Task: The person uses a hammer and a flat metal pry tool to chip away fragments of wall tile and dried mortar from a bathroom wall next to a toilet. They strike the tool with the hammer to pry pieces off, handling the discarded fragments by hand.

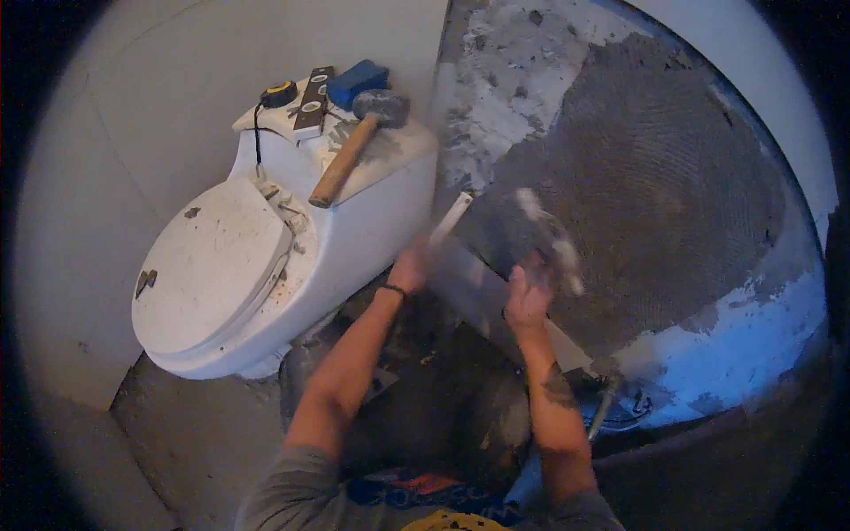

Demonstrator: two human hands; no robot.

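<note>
My left hand (409, 265) is closed on a pale narrow bar (450, 219) angled up toward the right, just off the side of the white toilet (376, 203). My right hand (529, 301) has its fingers curled round a whitish tool (558, 248), too smeared by motion to name exactly. Between and below my hands is a blurred grey flat piece (474, 292), in front of a rough surface of combed grey mortar (655, 177). Whether that piece is touched by either hand I cannot tell.
The toilet's cistern carries a wooden-handled mallet (345, 159), a tape measure (279, 93), a level (314, 106) and a blue block (354, 81). A metal pipe (604, 403) is at lower right. A pale wall (133, 177) borders the left.
</note>
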